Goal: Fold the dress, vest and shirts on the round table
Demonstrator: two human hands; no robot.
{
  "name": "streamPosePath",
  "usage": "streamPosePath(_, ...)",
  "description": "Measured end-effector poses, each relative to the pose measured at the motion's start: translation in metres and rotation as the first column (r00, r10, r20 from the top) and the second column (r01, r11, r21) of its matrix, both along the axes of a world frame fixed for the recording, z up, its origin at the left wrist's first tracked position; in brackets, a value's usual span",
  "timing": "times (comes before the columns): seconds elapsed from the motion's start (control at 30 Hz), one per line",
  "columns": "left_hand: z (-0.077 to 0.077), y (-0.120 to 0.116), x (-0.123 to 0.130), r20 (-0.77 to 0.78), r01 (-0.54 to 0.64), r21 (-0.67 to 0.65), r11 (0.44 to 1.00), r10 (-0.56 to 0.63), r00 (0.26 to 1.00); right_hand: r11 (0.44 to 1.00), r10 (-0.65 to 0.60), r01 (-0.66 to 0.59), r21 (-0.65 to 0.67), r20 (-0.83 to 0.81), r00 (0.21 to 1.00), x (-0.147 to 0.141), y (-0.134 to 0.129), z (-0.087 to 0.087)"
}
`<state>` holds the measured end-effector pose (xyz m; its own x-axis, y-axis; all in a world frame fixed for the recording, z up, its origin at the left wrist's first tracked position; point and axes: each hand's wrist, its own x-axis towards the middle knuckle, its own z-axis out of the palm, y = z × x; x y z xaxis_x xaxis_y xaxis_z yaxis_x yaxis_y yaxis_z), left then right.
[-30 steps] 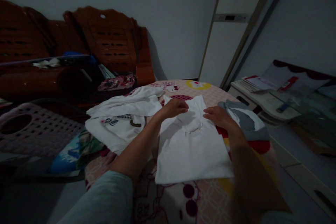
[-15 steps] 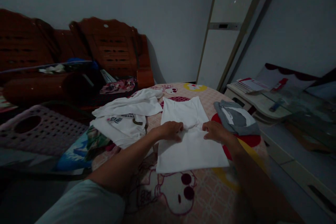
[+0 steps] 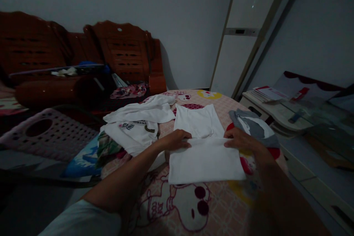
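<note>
A white shirt (image 3: 206, 160) lies in front of me on the table, its sides tucked into a long strip and a straight fold crossing its middle. My left hand (image 3: 177, 139) pinches the left end of that fold. At the right end, my right hand (image 3: 238, 139) grips the same fold between thumb and fingers. Past the hands, the far half of the shirt lies flat with a few wrinkles. To the left is a loose white printed top (image 3: 135, 132) heaped with other clothes. A folded grey and white garment (image 3: 254, 127) rests just right of my right hand.
A pink cartoon-print cloth (image 3: 218, 206) covers the round table. Left of it stands a pink woven basket (image 3: 52, 136). Behind are a carved wooden sofa (image 3: 121, 51) and a tall white cabinet unit (image 3: 232, 59). A low cabinet (image 3: 293, 121) with papers is at right.
Both hands have moved a little apart to the ends of the fold. The bunched middle of the shirt is now drawn into a straight, smooth edge. The view has shifted slightly.
</note>
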<state>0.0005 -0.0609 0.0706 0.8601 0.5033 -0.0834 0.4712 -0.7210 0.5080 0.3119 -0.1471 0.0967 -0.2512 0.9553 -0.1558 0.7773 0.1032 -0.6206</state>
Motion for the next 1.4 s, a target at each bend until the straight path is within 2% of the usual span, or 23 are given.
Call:
streamPosePath(0.1, 0.026, 0.015, -0.001, 0.040, -0.035, 0.105, 0.994, 0.031, 0.999, 0.992, -0.041, 0.032, 0.124, 0.075, 0.996, 0.001, 0.016, 0.022)
streamPosePath(0.2, 0.050, 0.044, 0.004, 0.023, -0.094, 0.236, 0.967, 0.091, 0.996, 0.963, -0.108, 0.051, 0.263, 0.206, 0.973, 0.001, 0.046, 0.041)
streamPosePath(0.3, 0.061, 0.080, 0.014, -0.022, -0.178, 0.389, 0.904, 0.202, 0.979, 0.896, -0.229, 0.060, 0.440, 0.342, 0.911, -0.003, 0.084, 0.048)
streamPosePath(0.37, 0.058, 0.105, 0.020, -0.056, -0.228, 0.454, 0.861, 0.283, 0.957, 0.857, -0.330, 0.086, 0.507, 0.414, 0.848, -0.010, 0.109, 0.045)
streamPosePath(0.47, 0.046, 0.135, 0.028, -0.134, -0.247, 0.485, 0.839, 0.350, 0.927, 0.848, -0.412, 0.124, 0.516, 0.492, 0.767, -0.021, 0.138, 0.032)
streamPosePath(0.6, 0.030, 0.163, 0.037, -0.179, -0.251, 0.492, 0.834, 0.380, 0.908, 0.854, -0.423, 0.115, 0.507, 0.549, 0.721, -0.028, 0.163, 0.016)
streamPosePath(0.73, 0.019, 0.179, 0.049, -0.195, -0.252, 0.518, 0.817, 0.400, 0.896, 0.861, -0.434, 0.131, 0.491, 0.577, 0.692, -0.028, 0.182, 0.006)
streamPosePath(0.83, 0.010, 0.176, 0.057, -0.192, -0.318, 0.531, 0.785, 0.477, 0.858, 0.863, -0.446, 0.157, 0.480, 0.577, 0.685, -0.028, 0.187, -0.008)
streamPosePath(0.93, 0.000, 0.156, 0.062, -0.124, -0.391, 0.541, 0.744, 0.531, 0.838, 0.849, -0.445, 0.156, 0.504, 0.526, 0.725, -0.025, 0.175, -0.031)
streamPosePath(0.97, -0.004, 0.147, 0.062, -0.094, -0.404, 0.525, 0.749, 0.522, 0.847, 0.850, -0.432, 0.154, 0.505, 0.499, 0.751, -0.024, 0.168, -0.040)
streamPosePath(1.03, -0.011, 0.126, 0.063, -0.065, -0.395, 0.439, 0.807, 0.467, 0.882, 0.866, -0.391, 0.160, 0.473, 0.443, 0.807, -0.023, 0.152, -0.057)
streamPosePath(1.1, -0.022, 0.105, 0.061, -0.062, -0.325, 0.339, 0.883, 0.366, 0.929, 0.894, -0.336, 0.154, 0.420, 0.401, 0.852, -0.024, 0.135, -0.075)
streamPosePath(1.17, -0.035, 0.085, 0.058, -0.071, -0.263, 0.292, 0.919, 0.295, 0.953, 0.917, -0.275, 0.119, 0.381, 0.388, 0.880, -0.026, 0.121, -0.090)
streamPosePath(1.3, -0.059, 0.061, 0.047, -0.075, -0.312, 0.354, 0.882, 0.359, 0.930, 0.902, -0.262, 0.090, 0.423, 0.370, 0.891, -0.032, 0.103, -0.109)
streamPosePath(1.4, -0.067, 0.055, 0.043, -0.061, -0.351, 0.396, 0.849, 0.405, 0.912, 0.884, -0.300, 0.107, 0.454, 0.377, 0.876, -0.033, 0.096, -0.113)
